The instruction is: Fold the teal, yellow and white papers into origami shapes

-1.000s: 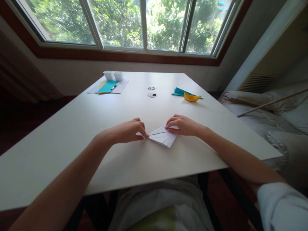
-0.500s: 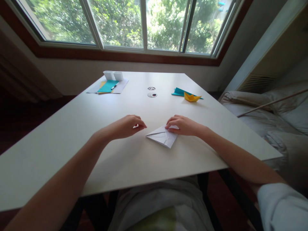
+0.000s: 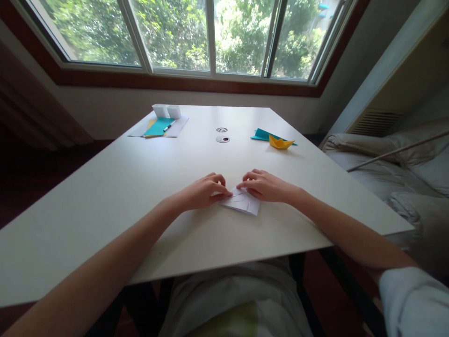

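A folded sheet of white paper [image 3: 244,205] lies on the white table in front of me, creased into a small pointed shape. At its left corner, my left hand [image 3: 207,191] pinches the paper between thumb and fingers. The fingers of my right hand [image 3: 264,184] are bent and closed on the paper's upper edge, close to the left fingertips. Both hands cover parts of the paper, so its full outline is hidden.
A yellow paper boat [image 3: 280,142] stands at the back right beside a folded teal paper piece [image 3: 262,135]. At the back left are teal paper [image 3: 157,127], a pen [image 3: 170,125] and white boxes [image 3: 167,111]. Two round discs [image 3: 222,139] sit mid-table.
My left hand has moved right and taken hold of the paper's left corner. My right hand has stayed on the upper edge, and the paper has turned and shifted slightly right.
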A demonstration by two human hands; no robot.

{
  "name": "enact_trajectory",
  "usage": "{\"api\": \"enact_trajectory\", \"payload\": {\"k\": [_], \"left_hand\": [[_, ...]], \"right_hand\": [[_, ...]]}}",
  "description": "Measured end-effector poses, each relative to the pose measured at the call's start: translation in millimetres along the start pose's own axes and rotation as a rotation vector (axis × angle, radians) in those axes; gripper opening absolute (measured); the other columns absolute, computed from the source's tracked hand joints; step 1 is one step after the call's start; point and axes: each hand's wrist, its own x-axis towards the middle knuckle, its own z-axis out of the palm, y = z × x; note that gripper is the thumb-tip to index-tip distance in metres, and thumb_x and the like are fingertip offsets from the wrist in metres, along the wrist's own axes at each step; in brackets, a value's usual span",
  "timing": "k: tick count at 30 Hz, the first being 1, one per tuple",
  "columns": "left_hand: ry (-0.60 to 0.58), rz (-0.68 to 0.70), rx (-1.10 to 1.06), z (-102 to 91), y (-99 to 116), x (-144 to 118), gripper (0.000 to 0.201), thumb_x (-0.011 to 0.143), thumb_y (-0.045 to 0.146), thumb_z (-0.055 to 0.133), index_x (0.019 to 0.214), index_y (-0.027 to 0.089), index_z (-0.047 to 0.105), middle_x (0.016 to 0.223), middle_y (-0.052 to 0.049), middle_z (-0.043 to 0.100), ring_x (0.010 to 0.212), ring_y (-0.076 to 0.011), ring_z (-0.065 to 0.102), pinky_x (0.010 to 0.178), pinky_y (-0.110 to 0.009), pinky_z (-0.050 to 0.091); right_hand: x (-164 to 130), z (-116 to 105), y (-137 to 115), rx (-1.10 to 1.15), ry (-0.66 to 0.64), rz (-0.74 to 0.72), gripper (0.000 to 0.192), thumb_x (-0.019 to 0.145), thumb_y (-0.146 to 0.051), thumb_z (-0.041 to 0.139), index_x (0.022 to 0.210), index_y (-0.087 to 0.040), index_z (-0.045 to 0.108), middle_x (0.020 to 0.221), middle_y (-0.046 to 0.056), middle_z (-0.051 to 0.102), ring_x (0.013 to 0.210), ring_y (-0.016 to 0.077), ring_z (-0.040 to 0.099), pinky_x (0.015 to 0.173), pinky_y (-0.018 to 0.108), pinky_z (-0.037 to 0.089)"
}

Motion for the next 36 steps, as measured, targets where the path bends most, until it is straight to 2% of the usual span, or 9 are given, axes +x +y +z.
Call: {"api": "enact_trajectory", "payload": {"k": [14, 23, 28, 32, 36], "left_hand": [[-0.019, -0.002, -0.030, -4.7, 3, 0, 0.022, 0.086, 0.032, 0.052, 0.099, 0.030, 0.070, 0.097, -0.006, 0.059, 0.090, -0.0171, 0.052, 0.080, -0.028, 0.041], [-0.040, 0.014, 0.037, -5.3, 4, 0, 0.022, 0.086, 0.026, 0.051, 0.099, 0.027, 0.068, 0.102, -0.005, 0.059, 0.092, -0.0171, 0.052, 0.082, -0.028, 0.041], [-0.042, 0.004, 0.030, -5.6, 4, 0, 0.022, 0.086, 0.026, 0.050, 0.100, 0.027, 0.068, 0.104, -0.006, 0.059, 0.094, -0.0176, 0.053, 0.083, -0.029, 0.042], [-0.037, 0.011, -0.007, -6.7, 10, 0, 0.021, 0.086, 0.024, 0.051, 0.096, 0.026, 0.069, 0.109, -0.007, 0.058, 0.099, -0.0189, 0.053, 0.087, -0.030, 0.042], [-0.041, 0.068, -0.049, -4.6, 17, 0, 0.021, 0.085, 0.024, 0.052, 0.096, 0.026, 0.069, 0.122, -0.007, 0.054, 0.111, -0.0208, 0.051, 0.096, -0.034, 0.039]], "right_hand": [[-8, -11, 17, 0.062, -0.002, 0.078, 0.025, 0.088, -0.029, 0.048, 0.095, -0.023, 0.071, 0.088, 0.009, 0.064, 0.082, 0.0192, 0.054, 0.072, 0.031, 0.042], [-8, -20, 11, 0.098, -0.060, 0.002, 0.022, 0.085, -0.024, 0.051, 0.094, -0.024, 0.071, 0.087, 0.006, 0.064, 0.082, 0.0179, 0.055, 0.076, 0.032, 0.042], [-9, -25, 6, 0.124, -0.084, 0.022, 0.020, 0.083, -0.022, 0.053, 0.092, -0.023, 0.071, 0.085, 0.006, 0.066, 0.081, 0.0178, 0.055, 0.074, 0.031, 0.042], [-8, -21, 7, 0.077, -0.070, 0.047, 0.021, 0.085, -0.025, 0.052, 0.095, -0.024, 0.071, 0.085, 0.006, 0.066, 0.081, 0.0187, 0.055, 0.074, 0.032, 0.042], [-8, -14, 10, 0.074, -0.058, 0.042, 0.027, 0.086, -0.022, 0.049, 0.106, -0.027, 0.067, 0.090, 0.008, 0.064, 0.084, 0.0190, 0.053, 0.076, 0.032, 0.043]]}}
